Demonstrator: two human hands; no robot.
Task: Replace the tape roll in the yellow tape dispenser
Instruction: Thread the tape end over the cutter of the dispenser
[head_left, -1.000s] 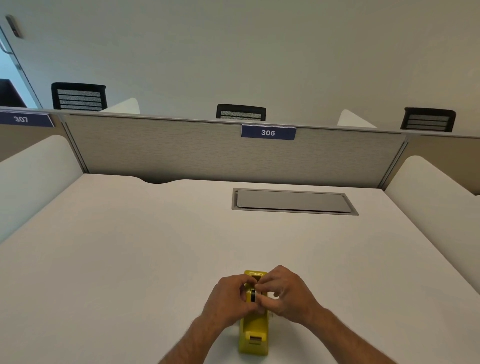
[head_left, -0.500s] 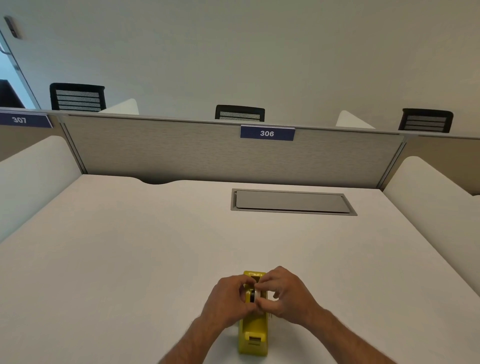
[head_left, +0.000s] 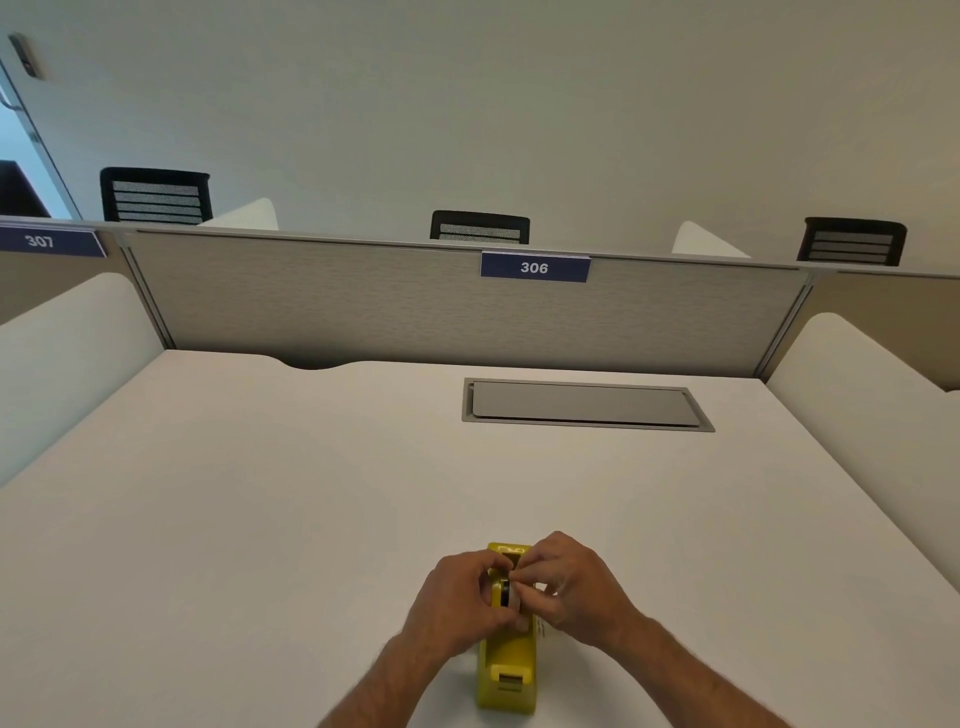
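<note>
Not much was changed from half a second back: both hands were kept clamped around the roll (head_left: 506, 594) in the dispenser (head_left: 508, 670), just nudged a touch further from the body. The left hand (head_left: 460, 605) was closed on the roll from its side, fingers curled over the dispenser's far end. The right hand (head_left: 571, 587) was pinched on the roll's other face, thumb and fingertips touching it. The roll was seen edge-on, dark core, sitting in the dispenser's slot. How deep it sat couldn't be made out behind the fingers.

The dispenser was stood on the desk (head_left: 260, 519), near its front edge, cutter end toward the person. A grey cable hatch (head_left: 584, 405) was set well beyond it. The desk was boxed in by a back partition (head_left: 363, 301) tagged 306 (head_left: 535, 267) and white side dividers (head_left: 62, 353). Plenty of bare surface was left on both sides.
</note>
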